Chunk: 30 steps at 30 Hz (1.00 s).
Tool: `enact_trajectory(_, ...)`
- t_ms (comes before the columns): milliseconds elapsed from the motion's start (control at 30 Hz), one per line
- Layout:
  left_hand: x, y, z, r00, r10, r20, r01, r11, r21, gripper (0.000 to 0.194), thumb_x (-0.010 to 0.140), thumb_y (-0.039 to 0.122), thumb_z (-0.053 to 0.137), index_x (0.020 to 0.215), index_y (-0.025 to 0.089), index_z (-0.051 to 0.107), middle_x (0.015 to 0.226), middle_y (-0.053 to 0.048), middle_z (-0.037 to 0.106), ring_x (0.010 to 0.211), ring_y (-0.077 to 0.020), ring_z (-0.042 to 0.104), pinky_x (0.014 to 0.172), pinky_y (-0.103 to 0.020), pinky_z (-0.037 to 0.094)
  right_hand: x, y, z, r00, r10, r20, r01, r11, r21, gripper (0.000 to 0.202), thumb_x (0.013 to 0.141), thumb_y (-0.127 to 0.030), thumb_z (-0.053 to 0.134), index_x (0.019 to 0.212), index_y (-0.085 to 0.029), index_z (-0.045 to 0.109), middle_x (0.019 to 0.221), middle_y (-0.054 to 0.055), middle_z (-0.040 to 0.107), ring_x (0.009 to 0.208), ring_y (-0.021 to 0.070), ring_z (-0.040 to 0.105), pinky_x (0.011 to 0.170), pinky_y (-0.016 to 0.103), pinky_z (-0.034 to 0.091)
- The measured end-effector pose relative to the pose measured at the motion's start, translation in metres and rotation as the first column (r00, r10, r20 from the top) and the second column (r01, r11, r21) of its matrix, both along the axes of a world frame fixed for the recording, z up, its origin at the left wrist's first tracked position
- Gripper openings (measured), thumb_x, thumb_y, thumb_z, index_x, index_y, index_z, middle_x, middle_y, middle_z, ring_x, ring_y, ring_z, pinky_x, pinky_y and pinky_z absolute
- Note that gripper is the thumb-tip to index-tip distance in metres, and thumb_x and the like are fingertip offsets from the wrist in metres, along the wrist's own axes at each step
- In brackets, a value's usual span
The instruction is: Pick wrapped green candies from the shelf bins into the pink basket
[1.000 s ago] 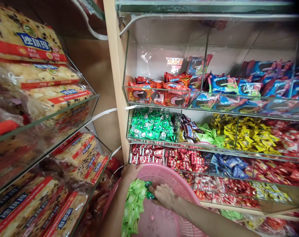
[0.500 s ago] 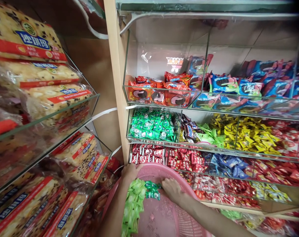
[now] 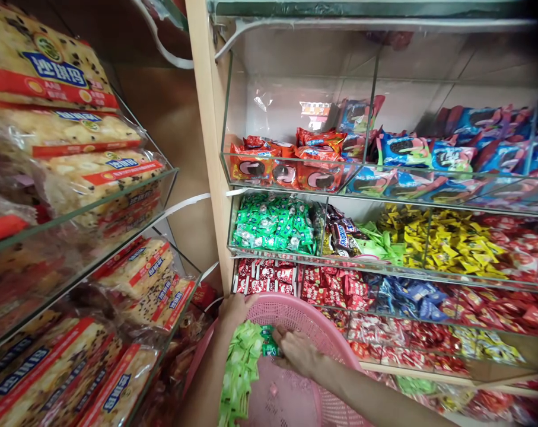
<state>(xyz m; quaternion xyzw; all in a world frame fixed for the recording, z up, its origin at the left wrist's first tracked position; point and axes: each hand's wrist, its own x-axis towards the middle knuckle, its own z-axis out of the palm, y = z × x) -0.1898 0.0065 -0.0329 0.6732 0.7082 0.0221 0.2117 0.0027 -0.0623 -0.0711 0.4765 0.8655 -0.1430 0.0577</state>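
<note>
A pink plastic basket [image 3: 335, 332] with perforated sides is in front of me, below the shelves. My left hand [image 3: 234, 309] grips its far left rim. Inside the basket, light green candy packets [image 3: 238, 373] form a heap along the left side. Beside that heap lie a few dark green wrapped candies [image 3: 269, 345]. My right hand [image 3: 295, 351] reaches into the basket from the right, its fingers curled onto those dark green candies and partly covering them.
Glass shelf bins ahead hold green candies [image 3: 273, 224], yellow candies [image 3: 455, 240], red packets [image 3: 265, 277] and red cookie packs [image 3: 320, 172]. Large wrapped pastry packs [image 3: 50, 65] stack on the left shelves. A wooden post [image 3: 209, 148] divides the two shelf units.
My right hand has moved left inside the basket, over the dark green candies, which are now more covered. My left hand stays on the rim.
</note>
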Motion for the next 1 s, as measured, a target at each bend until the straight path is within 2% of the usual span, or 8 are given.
enact_trajectory(133,0.001,0.0,0.001,1.0,-0.004,-0.007,0.004,1.0,0.008,0.074,0.083,0.069,0.02,0.1,0.015,0.067,0.105,-0.018,0.067,0.101,-0.0309,0.062,0.081,-0.037,0.046,-0.004,-0.001,-0.004,0.998,-0.027,0.058,0.029,0.999,-0.029,0.038,0.078,-0.027,0.06,0.112,-0.012,0.055,0.107,0.016,0.062,0.084,0.0284,0.063,0.071,0.038,0.049)
enact_trajectory(233,0.001,0.0,0.002,1.0,-0.001,-0.014,0.001,1.0,0.01,0.075,0.083,0.07,0.019,0.1,0.014,0.068,0.106,-0.019,0.067,0.102,-0.0308,0.062,0.082,-0.037,0.046,-0.002,0.001,-0.006,0.999,-0.045,-0.004,0.045,0.997,-0.061,0.031,0.077,-0.027,0.059,0.106,-0.014,0.057,0.1,0.012,0.064,0.083,0.0263,0.062,0.073,0.036,0.048)
enact_trajectory(433,0.001,-0.001,0.002,1.0,0.005,-0.007,-0.005,1.0,0.003,0.073,0.083,0.069,0.021,0.1,0.016,0.068,0.106,-0.018,0.067,0.101,-0.0314,0.062,0.081,-0.038,0.046,0.001,0.003,-0.008,0.994,-0.031,-0.104,0.023,0.996,-0.081,0.021,0.077,-0.024,0.057,0.097,-0.019,0.058,0.102,0.009,0.063,0.083,0.022,0.06,0.072,0.033,0.046)
enact_trajectory(700,0.002,-0.001,0.004,1.0,0.0,-0.015,0.0,1.0,0.002,0.076,0.082,0.07,0.018,0.1,0.016,0.067,0.107,-0.018,0.067,0.102,-0.031,0.061,0.082,-0.037,0.046,-0.007,0.002,0.002,0.999,0.05,0.017,-0.05,0.999,0.018,0.034,0.078,-0.028,0.058,0.111,-0.018,0.054,0.115,0.012,0.057,0.089,0.0242,0.06,0.07,0.033,0.048)
enact_trajectory(833,0.002,-0.001,0.003,1.0,0.003,-0.019,-0.003,1.0,-0.006,0.071,0.084,0.067,0.021,0.101,0.015,0.067,0.108,-0.018,0.066,0.103,-0.0305,0.061,0.082,-0.037,0.045,-0.009,0.002,0.002,0.996,0.091,-0.005,-0.091,0.995,0.052,0.032,0.079,-0.027,0.058,0.11,-0.019,0.055,0.113,0.009,0.057,0.093,0.0233,0.058,0.071,0.031,0.047)
enact_trajectory(1000,0.001,-0.001,0.002,1.0,0.0,-0.006,0.0,1.0,0.01,0.072,0.083,0.068,0.021,0.1,0.015,0.067,0.106,-0.019,0.067,0.102,-0.0315,0.061,0.081,-0.038,0.046,-0.008,0.003,-0.006,0.992,0.095,-0.079,-0.092,0.995,0.044,0.024,0.08,-0.018,0.053,0.103,-0.017,0.057,0.108,0.01,0.058,0.088,0.0225,0.058,0.068,0.031,0.046)
